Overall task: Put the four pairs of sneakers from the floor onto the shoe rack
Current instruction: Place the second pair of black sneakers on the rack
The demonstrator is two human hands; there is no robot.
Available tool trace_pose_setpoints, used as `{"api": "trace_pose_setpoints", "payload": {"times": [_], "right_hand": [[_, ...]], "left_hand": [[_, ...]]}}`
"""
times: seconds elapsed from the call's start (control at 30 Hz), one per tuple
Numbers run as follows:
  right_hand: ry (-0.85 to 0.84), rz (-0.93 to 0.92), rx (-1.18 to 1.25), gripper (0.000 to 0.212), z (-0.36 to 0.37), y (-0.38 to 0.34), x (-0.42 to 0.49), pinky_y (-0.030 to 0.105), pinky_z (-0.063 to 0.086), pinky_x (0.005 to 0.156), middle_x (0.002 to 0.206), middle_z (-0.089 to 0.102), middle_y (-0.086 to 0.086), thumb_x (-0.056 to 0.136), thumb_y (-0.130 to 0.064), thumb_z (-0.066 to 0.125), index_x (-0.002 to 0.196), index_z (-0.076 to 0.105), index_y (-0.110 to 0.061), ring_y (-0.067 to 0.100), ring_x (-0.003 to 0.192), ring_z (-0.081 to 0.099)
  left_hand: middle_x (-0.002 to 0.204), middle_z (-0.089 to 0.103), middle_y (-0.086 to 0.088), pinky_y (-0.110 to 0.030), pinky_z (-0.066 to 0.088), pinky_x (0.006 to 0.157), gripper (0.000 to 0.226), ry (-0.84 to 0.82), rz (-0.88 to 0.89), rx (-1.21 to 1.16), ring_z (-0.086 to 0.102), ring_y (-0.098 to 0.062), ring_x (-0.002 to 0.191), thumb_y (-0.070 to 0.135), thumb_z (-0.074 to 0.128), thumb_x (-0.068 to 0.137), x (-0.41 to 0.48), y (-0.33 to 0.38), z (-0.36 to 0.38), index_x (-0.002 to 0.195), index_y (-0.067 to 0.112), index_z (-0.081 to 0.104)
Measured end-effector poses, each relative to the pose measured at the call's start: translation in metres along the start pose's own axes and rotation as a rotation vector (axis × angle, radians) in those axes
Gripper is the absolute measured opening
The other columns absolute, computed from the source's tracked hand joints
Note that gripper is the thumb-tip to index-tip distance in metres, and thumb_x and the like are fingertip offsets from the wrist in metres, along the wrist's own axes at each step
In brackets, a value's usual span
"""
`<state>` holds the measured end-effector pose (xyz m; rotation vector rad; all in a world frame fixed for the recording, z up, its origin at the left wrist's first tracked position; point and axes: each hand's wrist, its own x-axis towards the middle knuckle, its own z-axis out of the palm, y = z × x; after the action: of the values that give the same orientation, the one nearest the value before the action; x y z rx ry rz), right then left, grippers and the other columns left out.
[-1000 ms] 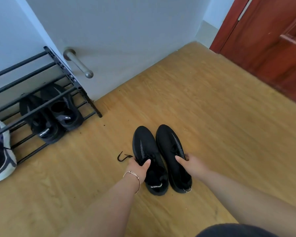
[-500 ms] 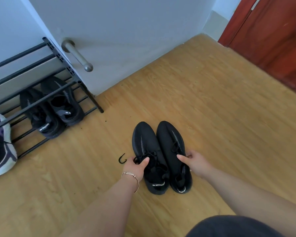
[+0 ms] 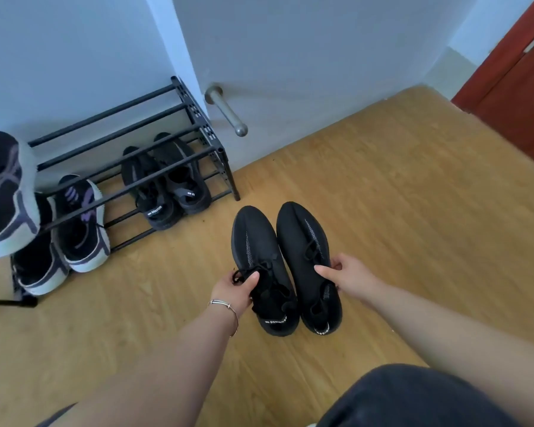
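A pair of black knit sneakers sits side by side in the middle of the wooden floor. My left hand [image 3: 236, 289] grips the left black sneaker [image 3: 253, 241] at its laces and collar. My right hand [image 3: 347, 274] holds the right black sneaker [image 3: 302, 229] by its side. The black metal shoe rack [image 3: 198, 118] stands against the wall at the left. Another black pair [image 3: 167, 186] lies on its lower shelf. A black-and-white sneaker with purple marks [image 3: 80, 223] and its mate [image 3: 34, 266] rest on the lower shelf further left.
One more black-and-white sneaker [image 3: 3, 192] sits on the rack's upper bars at the far left. A white door with a metal handle [image 3: 227, 110] stands just right of the rack. A red-brown door [image 3: 518, 94] is at the far right.
The view has swung left, showing more of the rack. Both hands have closed tighter on the black pair, and the loose lace end on the floor is now gathered under my left hand.
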<state>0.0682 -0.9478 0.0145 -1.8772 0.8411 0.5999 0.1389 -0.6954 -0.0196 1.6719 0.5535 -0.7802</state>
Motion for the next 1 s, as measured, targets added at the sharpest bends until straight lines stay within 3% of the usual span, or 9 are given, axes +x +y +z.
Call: {"api": "trace_pose_setpoints", "payload": {"times": [0.13,0.27,0.47,0.6,0.73,0.87,1.0], "right_hand": [[-0.044,-0.066,-0.037,0.048,0.005,-0.051,-0.01,0.051,0.054,0.097,0.113,0.066,0.007,0.088,-0.048,0.071,0.116,0.058,-0.011,0.029,0.104,0.066],[-0.099,-0.14,-0.04,0.045,0.01,-0.104,-0.022,0.052,0.056,0.095,0.113,0.067,0.012,0.089,-0.039,0.073,0.116,0.059,-0.006,0.033,0.102,0.068],[-0.161,-0.244,-0.099,0.043,0.019,-0.176,-0.043,0.045,0.06,0.086,0.11,0.066,0.007,0.09,-0.041,0.072,0.116,0.058,-0.01,0.025,0.093,0.07],[-0.189,-0.332,-0.098,0.045,0.018,-0.227,-0.051,0.046,0.061,0.086,0.11,0.067,0.007,0.088,-0.042,0.073,0.117,0.059,-0.01,0.025,0.093,0.07],[-0.179,-0.413,-0.102,0.04,0.013,-0.27,-0.053,0.044,0.062,0.082,0.107,0.069,0.007,0.088,-0.042,0.074,0.11,0.062,-0.012,0.024,0.09,0.071],[-0.196,-0.457,-0.102,0.043,0.006,-0.303,-0.055,0.051,0.061,0.085,0.105,0.074,0.011,0.088,-0.043,0.073,0.111,0.065,-0.008,0.031,0.09,0.074],[-0.161,-0.464,-0.058,0.04,0.015,-0.319,-0.047,0.06,0.061,0.079,0.093,0.075,0.014,0.087,-0.042,0.074,0.102,0.068,-0.005,0.038,0.085,0.075]], "left_hand": [[0.097,0.075,-0.007,-0.02,0.056,0.058,0.032,0.046,0.024,-0.074,0.073,-0.02,0.078,0.032,0.078,0.081,-0.01,0.021,-0.037,0.105,0.014,0.069],[0.088,0.074,-0.005,-0.023,0.055,0.059,0.03,0.105,0.063,-0.11,0.069,-0.017,0.065,0.036,0.079,0.078,-0.025,0.045,-0.074,0.099,0.017,0.07],[0.099,0.074,-0.006,-0.028,0.06,0.066,0.027,0.21,0.124,-0.128,0.074,-0.022,0.088,0.036,0.077,0.081,-0.06,0.089,-0.124,0.101,0.02,0.067],[0.098,0.074,-0.005,-0.029,0.061,0.069,0.032,0.286,0.176,-0.163,0.073,-0.021,0.085,0.036,0.075,0.082,-0.079,0.125,-0.148,0.106,0.016,0.067],[0.077,0.068,-0.003,-0.032,0.058,0.065,0.024,0.338,0.237,-0.166,0.065,-0.013,0.059,0.033,0.075,0.084,-0.096,0.164,-0.162,0.095,0.013,0.067],[0.079,0.071,-0.005,-0.035,0.059,0.07,0.022,0.42,0.27,-0.154,0.063,-0.021,0.063,0.035,0.074,0.083,-0.103,0.195,-0.169,0.091,0.016,0.069],[0.049,0.058,0.008,-0.027,0.048,0.055,0.023,0.437,0.271,-0.097,0.048,-0.016,0.046,0.042,0.073,0.081,-0.087,0.212,-0.183,0.068,0.024,0.064]]}}
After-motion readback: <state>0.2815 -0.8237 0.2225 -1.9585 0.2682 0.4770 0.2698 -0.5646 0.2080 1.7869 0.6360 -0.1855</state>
